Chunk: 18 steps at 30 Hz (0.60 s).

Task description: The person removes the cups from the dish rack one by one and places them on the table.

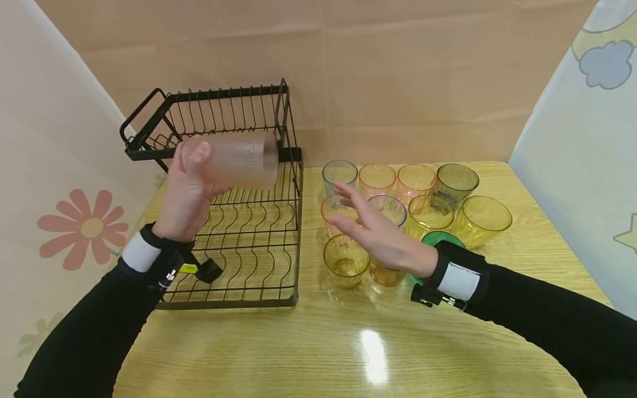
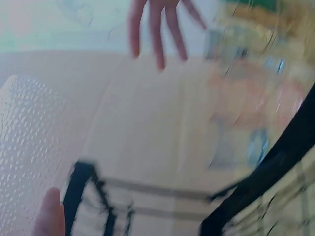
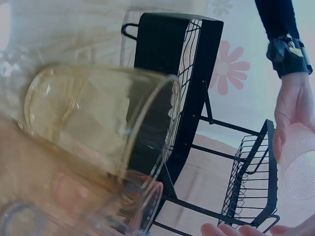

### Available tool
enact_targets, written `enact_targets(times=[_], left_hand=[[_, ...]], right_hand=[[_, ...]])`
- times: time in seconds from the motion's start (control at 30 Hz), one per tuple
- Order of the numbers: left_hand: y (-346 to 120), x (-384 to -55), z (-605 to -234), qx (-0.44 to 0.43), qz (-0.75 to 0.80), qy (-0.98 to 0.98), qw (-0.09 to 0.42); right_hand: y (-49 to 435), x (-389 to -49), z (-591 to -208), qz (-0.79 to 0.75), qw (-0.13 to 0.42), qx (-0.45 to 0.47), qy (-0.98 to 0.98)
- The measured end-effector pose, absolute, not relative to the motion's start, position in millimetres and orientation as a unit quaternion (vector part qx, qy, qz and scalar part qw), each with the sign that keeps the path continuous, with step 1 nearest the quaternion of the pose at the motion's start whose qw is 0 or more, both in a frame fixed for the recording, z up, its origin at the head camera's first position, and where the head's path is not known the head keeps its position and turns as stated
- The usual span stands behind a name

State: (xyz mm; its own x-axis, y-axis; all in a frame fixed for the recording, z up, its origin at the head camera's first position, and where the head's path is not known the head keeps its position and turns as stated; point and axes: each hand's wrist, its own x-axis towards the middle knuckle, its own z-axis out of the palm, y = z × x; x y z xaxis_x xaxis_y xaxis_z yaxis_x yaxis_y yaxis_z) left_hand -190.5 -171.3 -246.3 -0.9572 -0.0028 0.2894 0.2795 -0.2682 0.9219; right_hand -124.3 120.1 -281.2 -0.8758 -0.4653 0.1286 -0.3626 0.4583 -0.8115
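My left hand (image 1: 186, 190) grips a pink textured glass (image 1: 244, 160) by its base end, thumb on top. The glass lies sideways in the air in front of the rack's upper tier, its mouth pointing right. In the left wrist view its pebbled wall (image 2: 29, 147) fills the left side. My right hand (image 1: 378, 232) is held over the group of glasses, fingers spread and holding nothing. Beneath and around it stand a yellow glass (image 1: 346, 265), a red-rimmed glass (image 1: 330, 213) and a blue-rimmed glass (image 1: 393, 207). The right wrist view shows the yellow glass (image 3: 78, 103) up close.
A black two-tier dish rack (image 1: 297, 243) stands on the left of the wooden table (image 1: 249, 354). Several more clear, pink, grey and yellow glasses (image 1: 485, 218) fill the right side, with a green one (image 1: 443, 239) partly behind the right wrist. A backdrop (image 1: 398, 83) stands behind.
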Motion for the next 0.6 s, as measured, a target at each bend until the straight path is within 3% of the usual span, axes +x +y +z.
enact_targets(times=[0.4,0.6], left_hand=[[-107,-162,-293,-0.073,-0.778,-0.623,-0.016],[-78,-152,-307,-0.051,-0.793,-0.605,-0.041]], right_hand=[[130,-124,-301,-0.549,0.064,-0.200,0.809],[131,-126,-310,-0.613,0.052,-0.151,0.774]])
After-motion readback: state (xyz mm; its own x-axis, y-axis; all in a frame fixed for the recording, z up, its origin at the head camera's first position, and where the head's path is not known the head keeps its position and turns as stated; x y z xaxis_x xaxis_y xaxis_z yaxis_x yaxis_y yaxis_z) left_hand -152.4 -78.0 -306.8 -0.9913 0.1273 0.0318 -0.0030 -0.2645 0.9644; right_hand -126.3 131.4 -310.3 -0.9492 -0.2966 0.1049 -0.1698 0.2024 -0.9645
